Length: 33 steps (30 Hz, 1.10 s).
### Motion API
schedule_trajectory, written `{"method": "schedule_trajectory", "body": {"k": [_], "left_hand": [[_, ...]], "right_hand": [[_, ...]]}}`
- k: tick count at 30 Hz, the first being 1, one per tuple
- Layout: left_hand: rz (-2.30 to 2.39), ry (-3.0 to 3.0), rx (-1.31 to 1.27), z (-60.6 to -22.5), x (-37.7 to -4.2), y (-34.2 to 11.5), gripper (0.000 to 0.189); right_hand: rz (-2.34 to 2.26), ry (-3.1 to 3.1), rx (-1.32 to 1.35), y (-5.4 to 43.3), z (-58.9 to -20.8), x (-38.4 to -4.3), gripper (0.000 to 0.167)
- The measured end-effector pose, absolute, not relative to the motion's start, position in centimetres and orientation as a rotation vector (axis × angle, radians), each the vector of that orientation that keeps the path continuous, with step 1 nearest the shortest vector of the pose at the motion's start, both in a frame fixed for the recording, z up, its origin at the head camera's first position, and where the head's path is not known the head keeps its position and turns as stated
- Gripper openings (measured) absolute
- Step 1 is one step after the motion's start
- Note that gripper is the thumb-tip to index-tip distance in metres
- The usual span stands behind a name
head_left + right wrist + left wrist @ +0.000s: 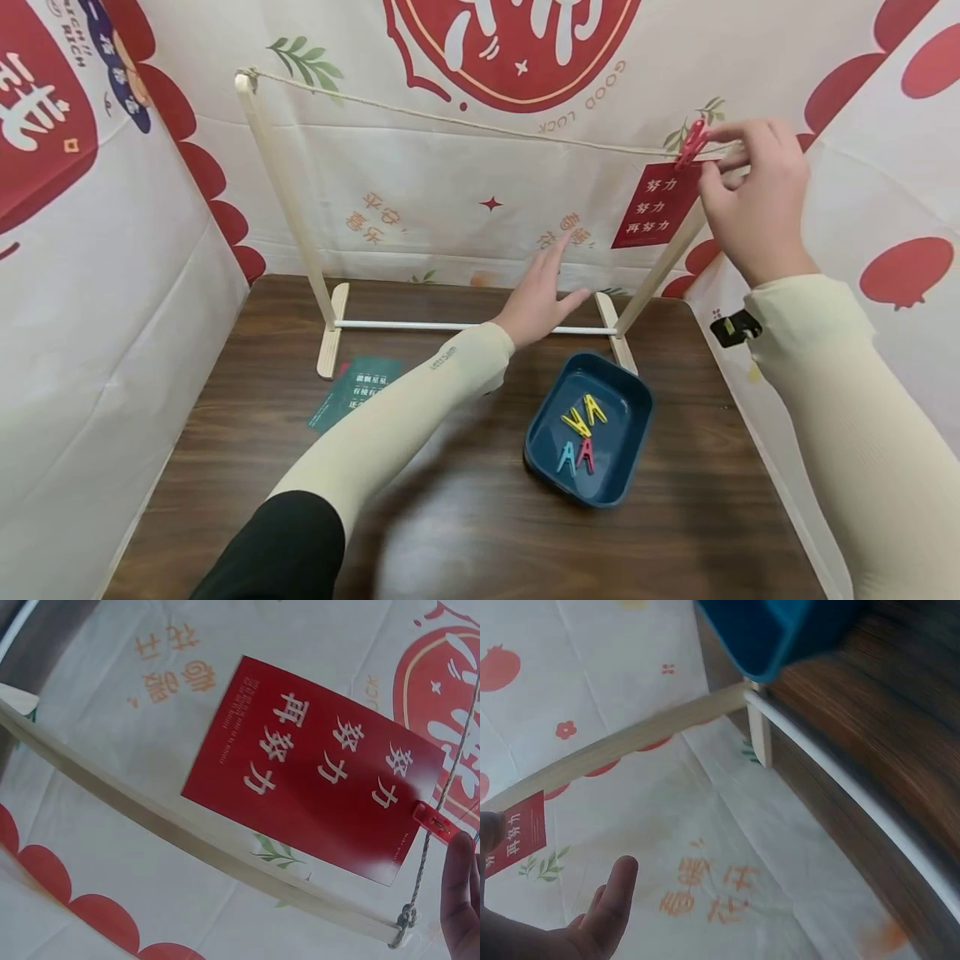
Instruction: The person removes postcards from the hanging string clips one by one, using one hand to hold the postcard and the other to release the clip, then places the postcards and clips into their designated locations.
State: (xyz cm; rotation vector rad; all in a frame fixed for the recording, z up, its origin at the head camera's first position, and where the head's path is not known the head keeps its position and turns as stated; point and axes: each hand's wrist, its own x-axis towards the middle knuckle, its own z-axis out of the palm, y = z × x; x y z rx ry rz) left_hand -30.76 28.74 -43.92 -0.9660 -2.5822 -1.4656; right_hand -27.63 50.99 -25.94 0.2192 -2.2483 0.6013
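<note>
In the head view my right hand [757, 192] is up at the right end of the rope [487, 125], its fingertips on the handle end of a red clothespin [692, 143]. That clothespin sits on the rope at the top edge of a red card [654, 207] with white writing, which hangs below the rope. The right wrist view shows a finger [457, 874] against the clothespin [435, 820]. My left hand [536, 296] hovers with spread, straight fingers near the stand's lower bar, holding nothing. The left wrist view shows its extended finger [619, 892] with the red card [525, 829] beyond.
A wooden stand carries the rope between its left post [285, 192] and right post [660, 271], joined low by a white bar [405, 325]. A blue tray [536, 433] holds two yellow clothespins, a blue one and a red one. A green card [356, 392] lies on the table [247, 467].
</note>
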Motion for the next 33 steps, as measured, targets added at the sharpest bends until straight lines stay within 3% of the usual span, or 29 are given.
{"method": "schedule_trajectory", "body": {"k": [8,12,19,28,33], "left_hand": [[-1.869,-2.562,-0.864,-43.2,-32.5,32.1,0.096],[-2.082,-2.48,-0.778,-42.9,-33.2,33.3,0.095],[-2.171,-2.354,-0.755,-42.0,-33.7,34.8,0.082],[-1.996,-2.382,-0.816,-41.4,-32.9,35.9,0.04],[-2.027,-2.367,-0.892,-41.1,-32.2,35.2,0.031]], "right_hand": [[0.643,-2.518,0.114,51.0,-24.3,-29.0,0.064],[0.684,-2.613,0.13,51.2,-23.8,-29.4,0.067],[0.789,-2.629,0.084,51.0,-23.1,-30.0,0.053],[0.961,-2.537,-0.002,52.0,-22.6,-30.5,0.035],[1.194,-2.341,-0.027,51.5,-21.9,-30.3,0.021]]}}
